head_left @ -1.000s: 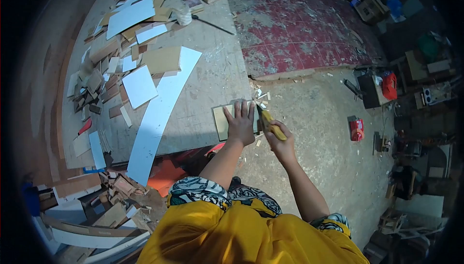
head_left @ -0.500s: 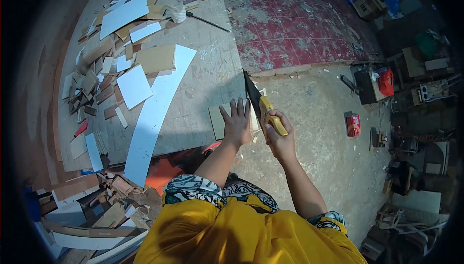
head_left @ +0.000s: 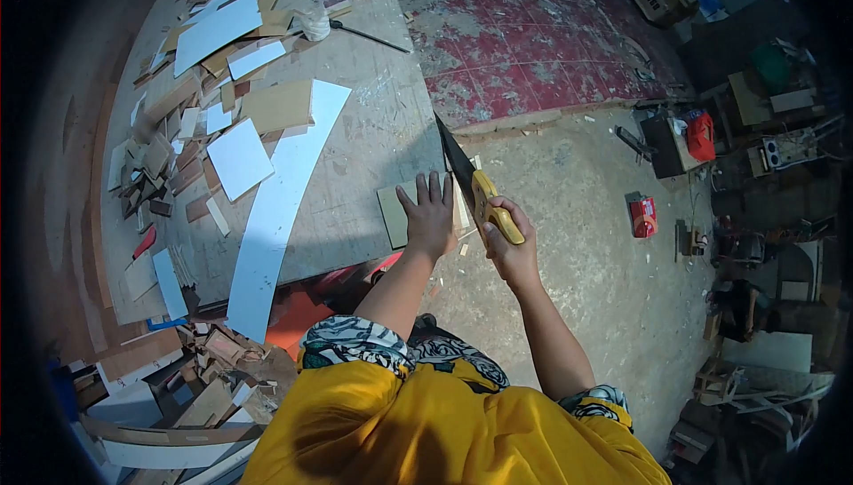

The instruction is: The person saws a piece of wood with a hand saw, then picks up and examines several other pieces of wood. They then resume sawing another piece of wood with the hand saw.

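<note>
My left hand (head_left: 430,226) lies flat with its fingers spread on a small pale board (head_left: 391,216) at the right edge of the workbench. My right hand (head_left: 513,247) is wrapped around the yellow handle of a handsaw (head_left: 482,194). The dark saw blade slants up and left from the handle, just right of my left fingers, along the bench edge. Where its teeth meet the board cannot be made out. A light strip of wood shows between my left hand and the saw.
Wood offcuts and white panels (head_left: 238,158) cover the left of the workbench (head_left: 355,156). A long curved white strip (head_left: 275,218) overhangs its near edge. A black rod (head_left: 373,36) lies farther back. More scraps (head_left: 213,401) pile up at lower left. A red box (head_left: 643,217) sits on the concrete floor.
The whole view has shifted slightly, so things appear a little farther left and up. My left hand stays on the board and my right hand keeps hold of the handsaw.
</note>
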The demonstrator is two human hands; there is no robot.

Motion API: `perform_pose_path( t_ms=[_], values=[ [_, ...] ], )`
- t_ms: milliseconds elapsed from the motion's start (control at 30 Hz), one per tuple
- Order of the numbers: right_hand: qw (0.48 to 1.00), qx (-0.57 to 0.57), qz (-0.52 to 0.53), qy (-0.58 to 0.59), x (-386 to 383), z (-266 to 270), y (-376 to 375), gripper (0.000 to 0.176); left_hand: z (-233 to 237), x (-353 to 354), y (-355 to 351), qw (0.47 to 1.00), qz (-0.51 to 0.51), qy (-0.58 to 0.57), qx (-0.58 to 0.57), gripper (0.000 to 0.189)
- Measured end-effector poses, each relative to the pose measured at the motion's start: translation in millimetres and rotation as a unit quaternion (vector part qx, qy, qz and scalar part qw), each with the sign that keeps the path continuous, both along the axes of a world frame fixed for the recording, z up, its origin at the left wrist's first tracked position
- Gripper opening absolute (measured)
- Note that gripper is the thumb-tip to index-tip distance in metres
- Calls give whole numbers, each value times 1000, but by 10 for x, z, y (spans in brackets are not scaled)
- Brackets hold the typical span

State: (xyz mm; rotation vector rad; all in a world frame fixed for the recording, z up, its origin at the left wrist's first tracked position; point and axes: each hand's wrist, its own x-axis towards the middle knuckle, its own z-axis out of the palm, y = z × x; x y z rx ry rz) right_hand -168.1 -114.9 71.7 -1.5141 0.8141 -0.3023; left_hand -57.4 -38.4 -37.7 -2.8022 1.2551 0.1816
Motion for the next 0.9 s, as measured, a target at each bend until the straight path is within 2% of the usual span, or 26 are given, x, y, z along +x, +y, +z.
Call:
perform_pose_path(
  t_ms=[167,233,300,367,433,567,633,700,767,833,867,900],
  values=[
    [1000,-10,16,2,95,-75,-14,36,-50,-9,8,1000,-1,-2,-11,101],
    [1000,2,17,5,42,-75,0,36,82,-9,14,1000,-6,21,5,101],
    [996,-87,16,0,-83,-90,98,35,106,27,2,999,-7,38,17,101],
    [998,-64,8,-6,-29,-112,112,33,7,15,5,1000,-12,21,17,101],
    [988,-146,35,-37,14,-128,73,33,75,-2,14,999,-17,51,11,102],
    [990,-125,31,-52,-116,-182,12,33,87,-9,3,1000,-3,15,-19,105],
    [995,-93,15,-19,-235,-106,173,32,155,-1,24,999,-12,31,24,103],
    [981,-187,34,-34,-292,-99,271,33,150,12,21,999,-13,32,38,97],
    [981,-187,28,-40,-197,-202,279,34,116,11,21,998,-17,33,53,92],
    [980,-183,59,-53,31,-233,245,36,-17,-1,69,999,-19,21,-33,83],
    [989,-127,62,-40,102,-187,268,37,-169,12,70,997,-20,7,-75,77],
    [989,-126,59,-47,108,-221,259,37,-133,29,76,997,-23,-1,-73,77]
  ],
)
